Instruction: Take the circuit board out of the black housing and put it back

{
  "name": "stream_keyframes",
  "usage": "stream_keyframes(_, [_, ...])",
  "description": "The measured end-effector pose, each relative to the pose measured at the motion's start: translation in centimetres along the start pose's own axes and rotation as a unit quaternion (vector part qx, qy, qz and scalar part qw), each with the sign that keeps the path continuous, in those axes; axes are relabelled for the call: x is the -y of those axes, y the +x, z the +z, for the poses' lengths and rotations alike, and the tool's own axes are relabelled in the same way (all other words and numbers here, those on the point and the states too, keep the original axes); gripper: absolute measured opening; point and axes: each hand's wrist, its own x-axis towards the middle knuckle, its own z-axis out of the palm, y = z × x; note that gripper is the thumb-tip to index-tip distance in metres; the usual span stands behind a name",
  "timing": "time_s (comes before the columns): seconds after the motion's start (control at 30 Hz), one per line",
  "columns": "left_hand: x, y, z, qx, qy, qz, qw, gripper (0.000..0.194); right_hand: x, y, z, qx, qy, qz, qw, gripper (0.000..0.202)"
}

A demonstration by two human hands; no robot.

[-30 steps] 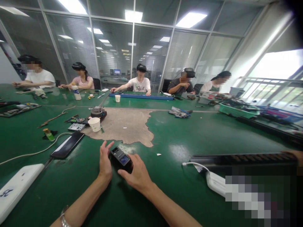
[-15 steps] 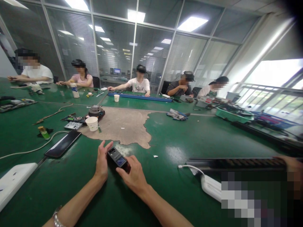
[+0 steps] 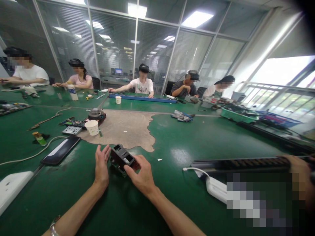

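My right hand (image 3: 142, 172) pinches the black electronic module (image 3: 121, 156) at one end; left hand (image 3: 102, 168) open alongside, contact unclear. One-sided grip could let it tip.

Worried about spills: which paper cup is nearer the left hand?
The near cup, at the brown patch; the far cup stands beyond it, by the blue bar.
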Motion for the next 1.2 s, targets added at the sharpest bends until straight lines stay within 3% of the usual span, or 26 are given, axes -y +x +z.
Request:
stream_keyframes(0.2, [0.4, 0.3, -0.3, 0.007, 0.018, 0.010, 1.000, 0.066, -2.4, 1.6, -1.5, -0.047, -0.030, 0.043, 0.998, 0.027])
stream_keyframes(0.4, [0.5, 0.6, -0.3, 0.007, 0.012, -0.002, 1.000, 0.067, -4.9, 2.1, -2.2, 0.007, -0.146, 0.075, 0.986, 0.018])
stream_keyframes(0.5, [0.5, 0.6, -0.2, 0.011, 0.010, -0.003, 1.000, 0.067, -5.5, 1.9, -2.6, 0.003, -0.149, 0.084, 0.985, 0.029])
stream_keyframes(0.63, [0.8, 0.7, -0.3, 0.023, 0.012, 0.004, 1.000, 0.066, -5.5, 1.4, -3.0, 0.013, -0.164, 0.091, 0.982, 0.043])
stream_keyframes(0.8, [1.1, 0.7, -0.4, 0.030, 0.016, 0.009, 0.999, 0.067, -5.0, 1.0, -2.8, 0.021, -0.183, 0.075, 0.980, 0.037])
stream_keyframes(1.0, [0.9, 0.2, 0.4, 0.030, 0.023, -0.008, 0.999, 0.068, -4.2, 1.3, -2.3, -0.011, -0.153, 0.063, 0.986, 0.022])
stream_keyframes(1.2, [1.0, 0.0, 1.6, 0.052, 0.039, -0.031, 0.997, 0.068, -3.0, 1.7, -2.7, -0.062, -0.083, 0.032, 0.994, 0.026])
